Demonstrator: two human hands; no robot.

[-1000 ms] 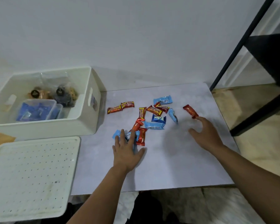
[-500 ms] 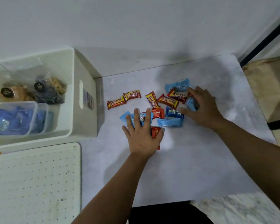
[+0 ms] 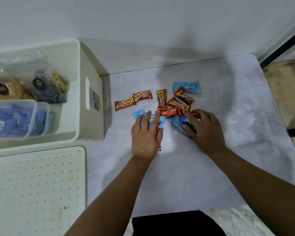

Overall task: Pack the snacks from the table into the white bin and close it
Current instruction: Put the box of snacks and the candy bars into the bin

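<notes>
**Both hands lying on the snack pile at the middle of the frame**

You are looking down on a pale grey marbled tabletop [image 3: 186, 167] with the small wrapped snacks [image 3: 169, 106] gathered at centre frame. Your left hand [image 3: 146, 137] is lying flat on a light blue packet [image 3: 153, 120], its fingers [image 3: 156, 119] straight and slightly spread, pressing down rather than curling round anything; a red wrapper is peeking out beneath the palm. Your right hand [image 3: 204, 130] is resting just to the right of it, its fingers bent over the dark blue and light blue packets [image 3: 180, 125] and touching the red bars above them; whether they are actually gripping a packet, you cannot tell from this view.

Two red and yellow "beng-beng" bars [image 3: 133, 100] are lying apart from the pile, toward its left. Another light blue packet [image 3: 186, 86] is sitting at the pile's upper edge.

The open white plastic bin [image 3: 90, 68] is standing at the upper left of the frame, already holding clear bags of snacks and clear tubs with blue packets. Its white perforated lid [image 3: 36, 189] is lying flat at the lower left, just below the bin.
</notes>
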